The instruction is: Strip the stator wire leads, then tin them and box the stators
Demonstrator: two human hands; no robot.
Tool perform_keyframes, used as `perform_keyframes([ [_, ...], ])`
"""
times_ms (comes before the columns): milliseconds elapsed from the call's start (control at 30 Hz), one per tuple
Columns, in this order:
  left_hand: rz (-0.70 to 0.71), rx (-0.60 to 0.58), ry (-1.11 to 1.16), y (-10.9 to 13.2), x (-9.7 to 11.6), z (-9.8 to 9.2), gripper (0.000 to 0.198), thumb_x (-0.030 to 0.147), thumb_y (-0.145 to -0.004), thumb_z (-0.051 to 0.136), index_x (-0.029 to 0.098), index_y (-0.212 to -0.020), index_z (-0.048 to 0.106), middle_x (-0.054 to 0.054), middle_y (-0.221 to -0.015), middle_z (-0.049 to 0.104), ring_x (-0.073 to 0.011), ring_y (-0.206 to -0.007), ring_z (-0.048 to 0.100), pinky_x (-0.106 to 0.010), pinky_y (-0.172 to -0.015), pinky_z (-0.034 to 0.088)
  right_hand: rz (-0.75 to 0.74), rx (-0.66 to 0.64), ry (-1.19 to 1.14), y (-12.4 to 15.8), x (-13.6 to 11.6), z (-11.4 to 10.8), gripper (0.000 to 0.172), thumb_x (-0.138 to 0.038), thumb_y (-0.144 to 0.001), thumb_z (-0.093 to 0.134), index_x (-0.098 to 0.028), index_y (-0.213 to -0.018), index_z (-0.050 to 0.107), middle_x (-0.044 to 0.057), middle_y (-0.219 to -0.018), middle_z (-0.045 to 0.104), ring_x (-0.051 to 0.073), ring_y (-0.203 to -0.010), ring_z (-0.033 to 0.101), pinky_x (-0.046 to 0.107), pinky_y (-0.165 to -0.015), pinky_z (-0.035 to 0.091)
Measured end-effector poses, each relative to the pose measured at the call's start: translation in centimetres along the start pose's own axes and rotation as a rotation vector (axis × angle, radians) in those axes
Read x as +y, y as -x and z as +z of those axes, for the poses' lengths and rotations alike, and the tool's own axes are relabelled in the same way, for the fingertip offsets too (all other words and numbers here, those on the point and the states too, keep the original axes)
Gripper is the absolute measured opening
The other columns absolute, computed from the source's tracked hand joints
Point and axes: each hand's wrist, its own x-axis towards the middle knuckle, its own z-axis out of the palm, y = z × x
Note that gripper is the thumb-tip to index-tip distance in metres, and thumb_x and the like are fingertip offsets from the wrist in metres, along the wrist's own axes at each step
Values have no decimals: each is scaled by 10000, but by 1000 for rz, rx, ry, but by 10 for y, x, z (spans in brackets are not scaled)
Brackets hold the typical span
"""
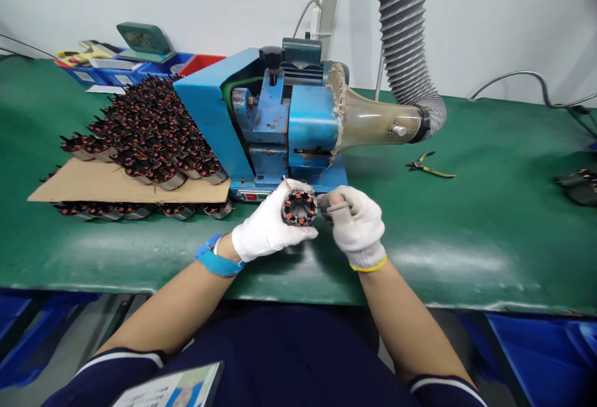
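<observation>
In my gloved left hand (pixel 268 220) is a motor stator (pixel 283 209), a steel ring with copper coils and black insulation. Its open face is turned up toward me, and the fingers and thumb wrap round its side. A loose copper wire end (pixel 285 181) sticks up at its top edge. Close by on the right, my gloved right hand (pixel 358 220) is closed in a pinch, with its greyish fingertips beside the stator's rim. A thin grey piece shows along those fingers, but I cannot make out what it is.
A blue machine (pixel 312 124) with a clear funnel (pixel 373 122) and grey hose (pixel 405 27) stands just behind my hands. Many stators (pixel 153 127) are piled at left on a cardboard sheet (pixel 107 183), with more beneath. Yellow-handled cutters (pixel 431 167) lie at right on the green bench (pixel 466 226).
</observation>
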Motion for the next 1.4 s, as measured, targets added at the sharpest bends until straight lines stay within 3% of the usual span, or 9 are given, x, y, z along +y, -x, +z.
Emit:
perform_keyframes([
  [67,72,124,-91,1,-4,6,555,288,-658,797,172,-1107,491,-105,-1103,612,-247,-1028,632,-429,-951,522,248,186,-271,-8,5,-6,340,-474,-925,497,-218,-713,568,-53,-545,493,83,-427,455,278,-540,527],
  [167,134,332,-256,3,-9,14,597,251,-685,769,184,-1181,444,-97,-1138,592,-224,-1022,635,-421,-964,520,412,373,-557,-17,13,-14,363,-521,-905,508,-224,-698,485,-103,-520,375,41,-366,334,298,-607,580],
  [267,219,421,-410,4,-13,19,685,241,-724,739,181,-1302,376,-122,-1218,549,-239,-1106,609,-430,-1011,498,478,257,-541,-11,10,-5,325,-526,-860,577,-209,-787,583,-36,-634,575,78,-495,554,289,-675,590],
  [333,309,407,-510,5,-16,21,706,232,-741,716,177,-1343,351,-143,-1254,511,-262,-1173,567,-453,-1042,475,452,146,-460,-3,1,11,336,-507,-834,618,-186,-927,657,43,-856,710,148,-750,690,300,-755,592],
  [400,372,374,-575,6,-18,22,673,218,-743,695,186,-1330,367,-142,-1242,486,-270,-1178,548,-466,-1033,477,400,139,-415,2,-9,28,339,-459,-826,630,-176,-1007,678,65,-984,738,180,-889,700,316,-817,587],
  [533,368,377,-615,7,-24,23,639,188,-722,690,212,-1286,391,-117,-1196,460,-256,-1127,552,-445,-961,517,427,204,-445,-6,-19,50,269,-378,-814,617,-157,-943,703,54,-896,756,172,-827,701,307,-783,588],
  [800,290,465,-637,-9,-25,15,600,127,-688,685,211,-1206,395,-104,-1157,431,-244,-1066,560,-455,-945,506,463,186,-493,-40,0,72,244,-364,-781,624,-152,-860,714,39,-795,739,156,-759,678,309,-765,570],
  [1133,325,452,-633,-26,-24,18,573,93,-687,646,208,-1193,402,-88,-1127,417,-204,-997,548,-404,-904,513,421,328,-487,-44,2,70,197,-326,-793,623,-155,-834,711,34,-795,743,150,-758,670,298,-766,554],
  [1400,446,387,-393,2,-30,25,551,209,-673,730,240,-1129,420,-56,-1091,481,-212,-1016,574,-400,-884,525,346,137,-382,5,-21,38,251,-371,-845,627,-183,-982,721,56,-918,765,173,-806,710,289,-741,587],
])
